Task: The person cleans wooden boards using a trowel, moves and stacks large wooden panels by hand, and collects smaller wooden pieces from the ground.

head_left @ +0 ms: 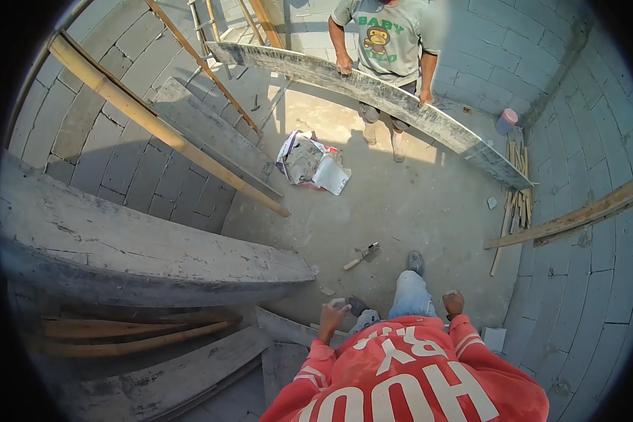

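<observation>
My left hand [333,316] is held out in front of the red top, its fingers partly bent and apart, and I see nothing in it. On the other side of my body, my right hand [454,302] is closed like a fist with no object visible in it. A trowel-like tool with a light handle [359,260] lies on the floor ahead of my feet. Farther off, another person [392,42] grips a long, stained board [373,95] with both hands, holding it on edge across the room.
An opened bag of grey material [309,163] lies on the floor. To the left, a large plank [141,243] and a wooden pole [169,130] lean inward. Thin wood strips [519,200], a pinkish-lidded bucket [506,121] and a slanting timber [570,214] are along the right block wall.
</observation>
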The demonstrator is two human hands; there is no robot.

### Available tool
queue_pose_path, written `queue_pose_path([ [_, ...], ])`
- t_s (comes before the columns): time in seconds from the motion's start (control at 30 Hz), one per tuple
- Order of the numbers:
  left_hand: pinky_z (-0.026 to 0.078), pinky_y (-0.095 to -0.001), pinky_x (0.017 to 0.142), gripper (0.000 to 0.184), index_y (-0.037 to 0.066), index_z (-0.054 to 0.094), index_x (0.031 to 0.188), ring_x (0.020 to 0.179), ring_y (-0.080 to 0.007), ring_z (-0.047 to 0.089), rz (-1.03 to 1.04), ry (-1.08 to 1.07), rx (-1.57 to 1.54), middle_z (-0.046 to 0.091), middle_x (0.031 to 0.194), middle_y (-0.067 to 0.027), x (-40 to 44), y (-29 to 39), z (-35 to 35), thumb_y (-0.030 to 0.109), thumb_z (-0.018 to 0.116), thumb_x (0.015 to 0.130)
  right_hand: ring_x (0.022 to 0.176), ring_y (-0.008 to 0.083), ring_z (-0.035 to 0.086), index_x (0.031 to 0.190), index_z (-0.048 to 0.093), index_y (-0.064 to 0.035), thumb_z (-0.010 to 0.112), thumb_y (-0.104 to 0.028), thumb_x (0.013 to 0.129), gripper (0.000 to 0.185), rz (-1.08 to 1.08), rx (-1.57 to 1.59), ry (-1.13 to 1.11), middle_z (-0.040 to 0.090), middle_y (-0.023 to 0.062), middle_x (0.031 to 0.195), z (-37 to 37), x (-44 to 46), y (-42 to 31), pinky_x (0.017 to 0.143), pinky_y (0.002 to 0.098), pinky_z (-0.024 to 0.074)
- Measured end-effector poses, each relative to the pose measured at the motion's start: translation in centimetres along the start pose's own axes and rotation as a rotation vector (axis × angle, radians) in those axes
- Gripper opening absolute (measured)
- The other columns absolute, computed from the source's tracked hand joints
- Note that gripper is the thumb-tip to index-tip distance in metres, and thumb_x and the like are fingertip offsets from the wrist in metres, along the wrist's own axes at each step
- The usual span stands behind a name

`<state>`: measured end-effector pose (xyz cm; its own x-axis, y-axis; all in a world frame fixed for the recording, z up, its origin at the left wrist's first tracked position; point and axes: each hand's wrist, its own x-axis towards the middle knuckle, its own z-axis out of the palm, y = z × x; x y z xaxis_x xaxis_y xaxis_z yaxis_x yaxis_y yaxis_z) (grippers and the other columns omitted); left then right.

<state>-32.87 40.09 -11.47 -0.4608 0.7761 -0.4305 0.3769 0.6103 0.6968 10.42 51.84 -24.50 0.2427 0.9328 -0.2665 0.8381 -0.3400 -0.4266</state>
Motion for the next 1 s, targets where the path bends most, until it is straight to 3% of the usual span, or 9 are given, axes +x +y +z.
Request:
queue_pose_path([
  [0.07, 0.048, -0.0369, 0.091, 0.048, 0.002, 0.067, 0.112, 0.107, -0.0305, 0.063, -0.057, -0.114, -0.137, 0.067, 0.11, -0.0224, -0.3, 0.3, 1.4, 0.032, 0.077, 0.076, 0.083, 0.0343, 0.064, 0.075, 0.069, -0.0082, 0.066, -0.02, 0.067, 0.014, -0.053, 0.03, 0.008, 0.068, 0.0159, 0.082, -0.9, 2.8, -1.6, 0.081, 0.0436, 0.0508],
  [0.13, 0.049, -0.0367, 0.09, 0.049, 0.001, 0.067, 0.112, 0.106, -0.0302, 0.064, -0.063, -0.062, -0.113, 0.067, 0.109, -0.0219, 0.3, -0.1, 3.3, 0.032, 0.077, 0.076, 0.082, 0.0337, 0.065, 0.074, 0.069, -0.0088, 0.067, -0.02, 0.067, 0.013, -0.114, 0.066, 0.021, 0.068, 0.0151, 0.081, -2.0, 5.8, -2.0, 0.081, 0.0427, 0.0511],
  [0.2, 0.049, -0.0365, 0.09, 0.049, 0.001, 0.067, 0.112, 0.104, -0.0299, 0.065, -0.068, 0.007, -0.11, 0.068, 0.108, -0.0214, 2.0, 0.8, 4.8, 0.032, 0.077, 0.076, 0.081, 0.0331, 0.066, 0.075, 0.07, -0.0088, 0.068, -0.02, 0.067, 0.014, 0.02, 0.18, -0.069, 0.069, 0.0148, 0.081, -3.7, 9.3, -3.4, 0.081, 0.0412, 0.0517],
  [0.27, 0.05, -0.036, 0.087, 0.049, 0.001, 0.067, 0.112, 0.101, -0.0292, 0.066, -0.186, 0.069, -0.043, 0.068, 0.107, -0.0204, 4.5, 3.5, 4.1, 0.033, 0.077, 0.076, 0.079, 0.0301, 0.067, 0.077, 0.07, -0.0091, 0.068, -0.016, 0.066, 0.013, -0.091, 0.217, -0.074, 0.07, 0.0131, 0.08, -6.8, 14.0, -7.1, 0.081, 0.0391, 0.052],
  [0.5, 0.052, -0.039, 0.083, 0.047, 0.005, 0.07, 0.107, 0.096, -0.0303, 0.068, -0.371, 0.223, -0.246, 0.07, 0.102, -0.0184, 9.3, 12.3, 8.4, 0.039, 0.076, 0.074, 0.063, 0.0206, 0.067, 0.088, 0.067, -0.0009, 0.067, -0.005, 0.07, 0.019, -0.187, 0.383, -0.229, 0.069, 0.0113, 0.076, -15.6, 29.1, -14.1, 0.061, 0.0312, 0.0549],
  [0.57, 0.051, -0.0363, 0.084, 0.045, 0.008, 0.068, 0.112, 0.098, -0.0278, 0.067, -0.172, 0.232, -0.061, 0.069, 0.106, -0.0177, 9.3, 14.3, 10.5, 0.037, 0.074, 0.077, 0.061, 0.0201, 0.067, 0.09, 0.067, -0.002, 0.068, -0.006, 0.071, 0.019, -0.177, 0.432, -0.25, 0.068, 0.0116, 0.074, -17.5, 32.1, -16.5, 0.059, 0.031, 0.0544],
  [0.7, 0.051, -0.037, 0.084, 0.047, 0.009, 0.068, 0.113, 0.098, -0.0286, 0.067, -0.106, 0.28, 0.0, 0.07, 0.104, -0.0176, 7.9, 15.8, 12.9, 0.039, 0.073, 0.078, 0.059, 0.0187, 0.067, 0.09, 0.067, -0.0018, 0.068, -0.007, 0.075, 0.015, -0.308, 0.328, -0.241, 0.068, 0.0115, 0.074, -19.6, 34.6, -21.2, 0.058, 0.0312, 0.0547],
  [0.93, 0.055, -0.0339, 0.072, 0.039, 0.007, 0.067, 0.11, 0.088, -0.0214, 0.068, -0.64, 0.065, -0.612, 0.07, 0.101, -0.0125, 4.2, 6.3, 18.5, 0.028, 0.072, 0.078, 0.077, 0.0262, 0.069, 0.092, 0.07, -0.0055, 0.069, -0.022, 0.075, 0.023, -0.416, 0.263, -0.346, 0.071, 0.0108, 0.082, -16.7, 30.8, -25.5, 0.076, 0.0356, 0.0544],
  [1.0, 0.055, -0.0338, 0.07, 0.04, 0.005, 0.066, 0.111, 0.082, -0.0193, 0.068, -0.704, 0.058, -0.612, 0.07, 0.097, -0.0108, 2.7, 6.3, 18.1, 0.03, 0.069, 0.08, 0.081, 0.0275, 0.069, 0.092, 0.07, -0.0062, 0.069, -0.024, 0.075, 0.025, -0.472, 0.192, -0.396, 0.071, 0.0111, 0.085, -17.4, 28.0, -27.9, 0.079, 0.0368, 0.0537],
])
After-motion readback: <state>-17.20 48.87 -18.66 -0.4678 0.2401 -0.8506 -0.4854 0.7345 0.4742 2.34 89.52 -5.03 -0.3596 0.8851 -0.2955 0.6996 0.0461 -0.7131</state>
